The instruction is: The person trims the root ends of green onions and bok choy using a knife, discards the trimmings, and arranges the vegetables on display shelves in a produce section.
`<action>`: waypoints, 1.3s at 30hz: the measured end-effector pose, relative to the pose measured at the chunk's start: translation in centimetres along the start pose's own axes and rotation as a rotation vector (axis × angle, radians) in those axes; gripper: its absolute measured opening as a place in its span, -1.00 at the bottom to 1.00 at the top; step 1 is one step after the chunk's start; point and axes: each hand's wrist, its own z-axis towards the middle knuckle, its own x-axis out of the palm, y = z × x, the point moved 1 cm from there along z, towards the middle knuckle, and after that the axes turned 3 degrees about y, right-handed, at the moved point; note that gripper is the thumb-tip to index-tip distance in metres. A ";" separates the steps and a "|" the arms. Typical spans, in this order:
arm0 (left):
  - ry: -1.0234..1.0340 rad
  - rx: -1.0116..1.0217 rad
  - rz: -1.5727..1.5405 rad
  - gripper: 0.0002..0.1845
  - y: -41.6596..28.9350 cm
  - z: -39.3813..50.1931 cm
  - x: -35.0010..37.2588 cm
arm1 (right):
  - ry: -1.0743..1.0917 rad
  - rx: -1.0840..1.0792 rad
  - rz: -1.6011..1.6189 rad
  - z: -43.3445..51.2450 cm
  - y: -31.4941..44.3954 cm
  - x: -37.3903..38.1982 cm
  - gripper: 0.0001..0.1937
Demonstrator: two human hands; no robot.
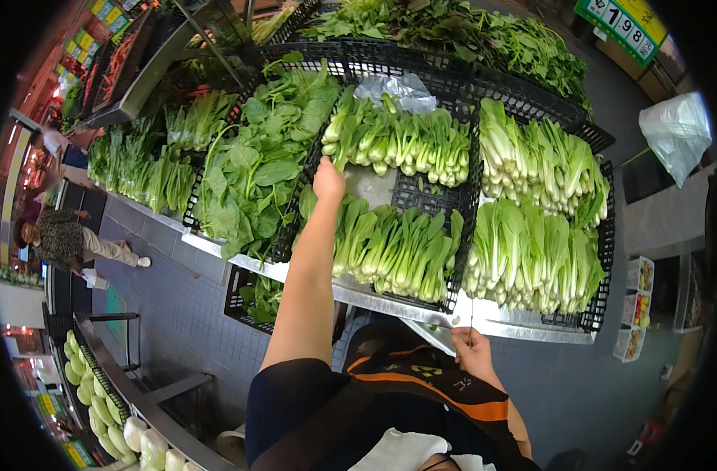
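Note:
My left hand [329, 181] reaches to the left end of the back row of green bok choy [402, 138]. Its fingers close around the base of a bok choy plant [348, 144], partly hidden by the hand. A second row of bok choy [399, 253] lies nearer me in the same black plastic crate [432, 191], with bare crate floor between the rows. Down by the metal front edge of the stand [529, 327], my right hand [475, 355] has thumb and fingertips together. A thin dark line meets those fingertips; whether they grip something is unclear.
Paler leafy greens [529, 253] fill the crate on the right; broad-leaved greens [264, 159] fill the left one. A clear plastic bag [397, 93] lies behind the back row. Another plastic bag [676, 135] hangs at right. A person [64, 241] walks in the aisle at left.

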 end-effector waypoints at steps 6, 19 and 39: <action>-0.049 0.168 -0.895 -0.57 -1.7 -4.7 -3.3 | 0.028 0.019 -0.088 0.1 1.7 -0.6 -0.83; 0.131 0.266 -1.258 -0.42 -3.2 -24.1 -14.0 | 0.473 -0.420 -0.220 0.3 9.4 1.1 -0.64; 0.681 0.152 -1.308 -0.50 -0.6 -42.2 -13.0 | 0.906 -0.464 -0.475 -4.4 7.0 6.4 -0.43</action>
